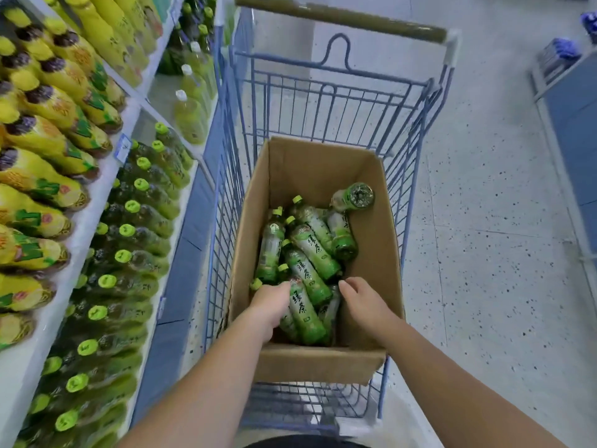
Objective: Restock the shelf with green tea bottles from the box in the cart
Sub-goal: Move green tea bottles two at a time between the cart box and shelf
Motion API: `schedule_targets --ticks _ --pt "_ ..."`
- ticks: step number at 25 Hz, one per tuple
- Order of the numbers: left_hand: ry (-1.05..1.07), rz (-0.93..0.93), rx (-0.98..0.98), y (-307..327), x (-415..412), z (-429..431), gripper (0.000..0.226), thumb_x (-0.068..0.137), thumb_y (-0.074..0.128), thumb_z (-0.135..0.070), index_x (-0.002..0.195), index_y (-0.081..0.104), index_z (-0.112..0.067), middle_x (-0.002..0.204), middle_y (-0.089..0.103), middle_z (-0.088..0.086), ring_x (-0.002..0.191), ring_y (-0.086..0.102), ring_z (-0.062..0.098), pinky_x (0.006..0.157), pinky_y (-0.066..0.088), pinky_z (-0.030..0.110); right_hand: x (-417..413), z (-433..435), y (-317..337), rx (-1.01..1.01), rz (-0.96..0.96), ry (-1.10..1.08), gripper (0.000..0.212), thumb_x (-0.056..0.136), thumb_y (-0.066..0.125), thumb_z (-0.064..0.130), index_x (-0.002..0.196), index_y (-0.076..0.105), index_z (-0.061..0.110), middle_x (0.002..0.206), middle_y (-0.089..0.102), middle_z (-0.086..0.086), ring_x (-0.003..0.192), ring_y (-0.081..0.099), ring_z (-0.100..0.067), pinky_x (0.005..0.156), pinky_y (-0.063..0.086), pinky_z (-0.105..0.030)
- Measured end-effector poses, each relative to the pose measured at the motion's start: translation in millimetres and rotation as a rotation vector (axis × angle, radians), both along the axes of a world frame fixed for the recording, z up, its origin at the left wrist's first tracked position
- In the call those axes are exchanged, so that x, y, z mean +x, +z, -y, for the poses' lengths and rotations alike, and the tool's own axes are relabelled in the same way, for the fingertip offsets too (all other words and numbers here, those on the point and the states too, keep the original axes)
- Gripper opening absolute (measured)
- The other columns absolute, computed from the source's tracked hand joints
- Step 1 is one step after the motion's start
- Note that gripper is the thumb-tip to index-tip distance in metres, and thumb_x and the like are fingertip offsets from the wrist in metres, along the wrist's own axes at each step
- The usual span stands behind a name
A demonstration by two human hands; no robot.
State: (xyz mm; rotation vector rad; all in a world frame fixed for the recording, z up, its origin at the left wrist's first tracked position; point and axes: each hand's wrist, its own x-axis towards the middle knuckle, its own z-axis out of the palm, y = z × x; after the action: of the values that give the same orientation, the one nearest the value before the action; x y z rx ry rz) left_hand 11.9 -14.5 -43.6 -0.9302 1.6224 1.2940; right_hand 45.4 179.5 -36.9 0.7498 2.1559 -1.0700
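Now | left hand [270, 303] in box [323, 169], fingers hidden beside green tea bottle [305, 315], grip unclear | right hand [363, 302] fingers relaxed, holding nothing

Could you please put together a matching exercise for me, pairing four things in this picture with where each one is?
Things:
1. cardboard box
2. green tea bottles
3. yellow-wrapped bottles
4. right hand

Places:
A. on the upper shelf at the left
B. lying loose in the box
C. in the blue wire cart
D. reaching into the box's near right side, fingers relaxed

Pairs: 1-C; 2-B; 3-A; 4-D
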Motion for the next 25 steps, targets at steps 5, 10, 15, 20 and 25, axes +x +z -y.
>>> schedule_targets --ticks 5,10,15,20,25 --pt "-0.04 0.182 -0.092 -81 -16 -12 0.028 0.103 0.045 -0.039 0.094 0.054 -0.014 0.09 0.054 0.004 0.078 0.049 0.021 0.069 0.042 0.032 -8 0 -80 0.004 0.161 0.071 0.063 0.103 0.038 0.053 0.153 0.039 0.014 0.143 0.054 -0.005 0.118 0.054 -0.017 0.087 0.035 -0.026" --pt "0.028 0.296 -0.072 -145 -24 -14 0.038 0.096 0.056 -0.038 0.116 0.063 -0.007 0.112 0.067 0.012 0.104 0.062 0.031 0.09 0.047 0.037 -24 3 -142 0.028 0.329 0.298 0.043 0.097 0.053 0.043 0.127 0.059 0.013 0.121 0.064 -0.01 0.108 0.06 -0.029 0.081 0.046 -0.03" --pt "0.207 0.29 -0.169 -200 -13 -11 0.048 0.085 0.073 -0.021 0.129 0.059 -0.006 0.115 0.071 0.018 0.101 0.071 0.037 0.092 0.058 0.052 -26 17 -183 0.099 0.475 0.408 0.063 0.076 0.077 0.052 0.123 0.064 0.013 0.12 0.066 -0.009 0.1 0.062 -0.025 0.077 0.047 -0.026" --pt "0.169 0.102 -0.362 -207 4 -12 0.076 0.062 0.092 -0.016 0.127 0.056 -0.003 0.119 0.069 0.016 0.102 0.07 0.032 0.081 0.059 0.04 -10 15 -202 -0.086 0.567 0.276 0.079 0.066 0.09 0.049 0.131 0.062 0.013 0.125 0.067 -0.002 0.103 0.063 -0.018 0.091 0.05 -0.027" --pt "0.07 0.078 -0.456 -198 6 -11 0.054 0.065 0.093 -0.019 0.112 0.068 -0.006 0.11 0.073 0.011 0.08 0.066 0.023 0.059 0.047 0.026 -7 12 -201 -0.301 0.581 0.061 0.056 0.069 0.092 0.029 0.12 0.069 0.021 0.105 0.075 0.002 0.094 0.071 -0.015 0.089 0.056 -0.032"
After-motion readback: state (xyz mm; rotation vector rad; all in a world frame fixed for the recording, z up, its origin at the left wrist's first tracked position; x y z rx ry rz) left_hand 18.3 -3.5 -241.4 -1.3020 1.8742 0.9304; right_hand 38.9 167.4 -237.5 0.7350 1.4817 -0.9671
